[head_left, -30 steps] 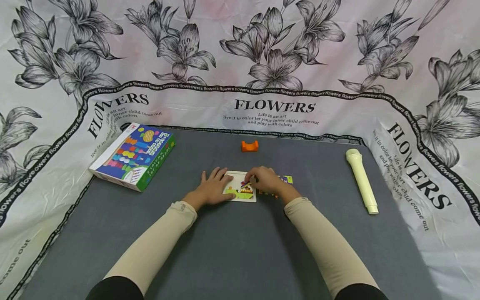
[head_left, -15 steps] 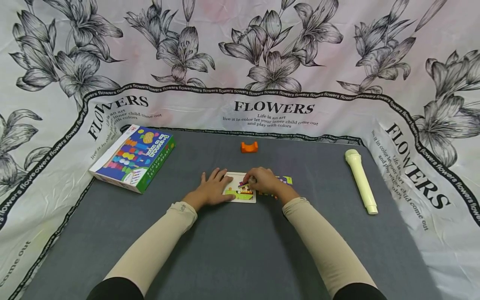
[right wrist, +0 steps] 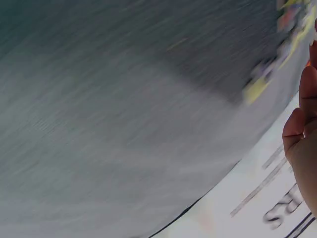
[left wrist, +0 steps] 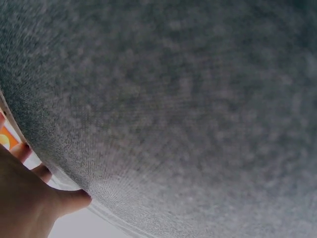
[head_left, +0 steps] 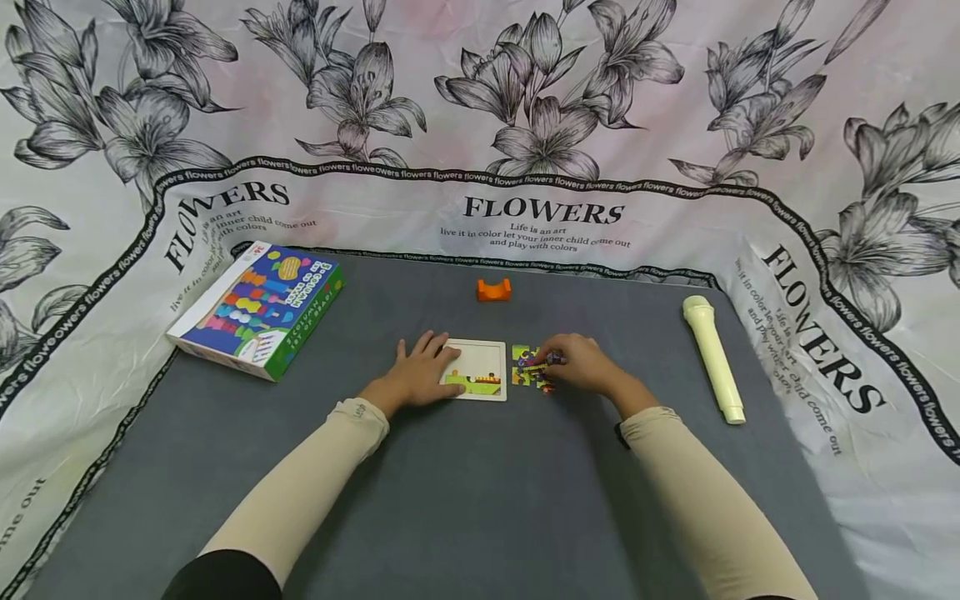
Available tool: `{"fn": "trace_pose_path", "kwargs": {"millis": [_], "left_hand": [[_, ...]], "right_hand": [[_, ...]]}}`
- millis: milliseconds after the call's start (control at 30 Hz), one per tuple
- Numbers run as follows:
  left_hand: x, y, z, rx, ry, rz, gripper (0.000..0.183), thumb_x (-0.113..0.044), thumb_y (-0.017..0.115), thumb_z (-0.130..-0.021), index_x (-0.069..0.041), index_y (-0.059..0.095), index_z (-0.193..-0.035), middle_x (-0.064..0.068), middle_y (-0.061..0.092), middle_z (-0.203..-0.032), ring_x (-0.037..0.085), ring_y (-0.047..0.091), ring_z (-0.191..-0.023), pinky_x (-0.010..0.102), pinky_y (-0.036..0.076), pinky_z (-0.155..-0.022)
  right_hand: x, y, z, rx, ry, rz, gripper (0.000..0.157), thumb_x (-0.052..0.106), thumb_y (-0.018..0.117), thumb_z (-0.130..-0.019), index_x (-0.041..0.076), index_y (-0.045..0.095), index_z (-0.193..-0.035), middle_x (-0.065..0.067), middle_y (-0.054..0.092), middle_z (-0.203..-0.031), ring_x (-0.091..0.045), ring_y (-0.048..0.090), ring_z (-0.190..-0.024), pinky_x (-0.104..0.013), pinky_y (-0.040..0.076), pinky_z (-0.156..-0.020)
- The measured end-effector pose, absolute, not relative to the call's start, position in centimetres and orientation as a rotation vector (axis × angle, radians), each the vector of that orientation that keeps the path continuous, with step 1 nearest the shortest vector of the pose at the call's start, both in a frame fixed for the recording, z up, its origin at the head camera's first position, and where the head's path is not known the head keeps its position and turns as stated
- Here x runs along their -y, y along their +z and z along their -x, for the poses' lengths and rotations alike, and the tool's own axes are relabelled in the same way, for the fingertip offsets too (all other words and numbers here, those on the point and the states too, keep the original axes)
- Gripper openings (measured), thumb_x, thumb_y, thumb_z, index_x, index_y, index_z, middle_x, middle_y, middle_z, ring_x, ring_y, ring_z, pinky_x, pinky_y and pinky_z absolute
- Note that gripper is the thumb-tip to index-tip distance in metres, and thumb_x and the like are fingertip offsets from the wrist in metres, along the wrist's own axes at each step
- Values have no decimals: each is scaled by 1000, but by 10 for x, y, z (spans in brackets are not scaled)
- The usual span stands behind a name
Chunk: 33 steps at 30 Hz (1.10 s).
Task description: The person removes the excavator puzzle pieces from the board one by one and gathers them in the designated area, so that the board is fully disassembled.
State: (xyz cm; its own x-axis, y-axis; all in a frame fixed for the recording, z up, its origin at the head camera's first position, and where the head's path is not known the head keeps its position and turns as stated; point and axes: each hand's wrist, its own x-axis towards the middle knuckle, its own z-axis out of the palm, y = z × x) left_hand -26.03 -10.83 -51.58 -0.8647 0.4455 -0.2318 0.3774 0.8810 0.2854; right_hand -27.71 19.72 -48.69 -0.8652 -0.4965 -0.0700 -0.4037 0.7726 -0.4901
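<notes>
A small white-framed puzzle board [head_left: 480,343] lies mid-table in the head view, with green picture pieces fitted along its lower part and a bare upper part. My left hand [head_left: 416,373] rests spread over the board's left edge; in the left wrist view the hand [left wrist: 29,198] shows only at the lower left. Right of the board lie several loose puzzle pieces [head_left: 521,377]. My right hand [head_left: 588,364] is over their right side, fingers bent, pinching a dark purple puzzle piece [head_left: 555,357] that is partly hidden. In the blurred right wrist view, pieces [right wrist: 257,89] lie beyond the fingers.
An orange curved block [head_left: 493,290] sits behind the board. A blue and green game box [head_left: 258,308] lies at the back left, and a pale yellow tube-shaped stick [head_left: 714,358] at the right. Flower-printed cloth [head_left: 540,221] borders the grey table [head_left: 480,500].
My right hand has moved right, off the board to the loose pieces, and the colourful piece under its fingers has left the board. The left hand has stayed on the board's edge.
</notes>
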Motion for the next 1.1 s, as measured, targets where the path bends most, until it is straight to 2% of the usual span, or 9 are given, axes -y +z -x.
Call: {"fn": "trace_pose_path", "kwargs": {"millis": [133, 300, 467, 667, 867, 1100], "left_hand": [[115, -513, 265, -2787, 320, -619, 72, -58, 52, -92, -21, 35, -151, 10, 16, -162, 35, 7, -149, 70, 4, -110], [121, -509, 267, -2791, 325, -621, 72, -58, 52, -92, -20, 35, -151, 11, 15, -162, 36, 6, -149, 71, 4, -110], [123, -507, 265, -2770, 340, -615, 73, -58, 52, -92, -19, 35, -151, 12, 15, -162, 37, 6, -149, 72, 3, -109], [123, -508, 262, -2769, 318, -599, 73, -59, 51, -92, -21, 35, -151, 11, 15, -162, 36, 6, -149, 72, 4, -109], [121, -510, 261, -2749, 343, -614, 72, -59, 52, -92, -21, 34, -152, 10, 14, -162, 36, 6, -149, 72, 4, -109], [112, -514, 261, -2727, 334, -653, 72, -62, 48, -93, -24, 32, -153, 8, 11, -163, 34, 4, -150, 71, 3, -110]], "right_hand": [[-219, -489, 274, -2803, -709, 670, 18, 11, 73, -85, 15, 74, -103, -8, 70, -111, -31, 60, -108, -57, 32, -92], [-233, -489, 268, -2838, -746, 721, 15, 15, 75, -82, 16, 74, -98, -5, 71, -101, -30, 61, -101, -55, 34, -85], [-236, -494, 266, -2840, -753, 722, 16, 13, 76, -81, 14, 74, -96, -7, 72, -103, -30, 62, -100, -55, 35, -83], [-236, -502, 266, -2812, -714, 665, 17, 10, 76, -81, 13, 74, -98, -8, 73, -106, -31, 61, -106, -56, 34, -85], [-234, -499, 263, -2804, -736, 650, 18, 12, 77, -81, 14, 74, -99, -5, 73, -104, -29, 63, -104, -56, 33, -88], [-213, -488, 265, -2800, -725, 711, 17, 13, 73, -85, 14, 74, -102, -6, 70, -109, -28, 62, -101, -59, 35, -95]]}}
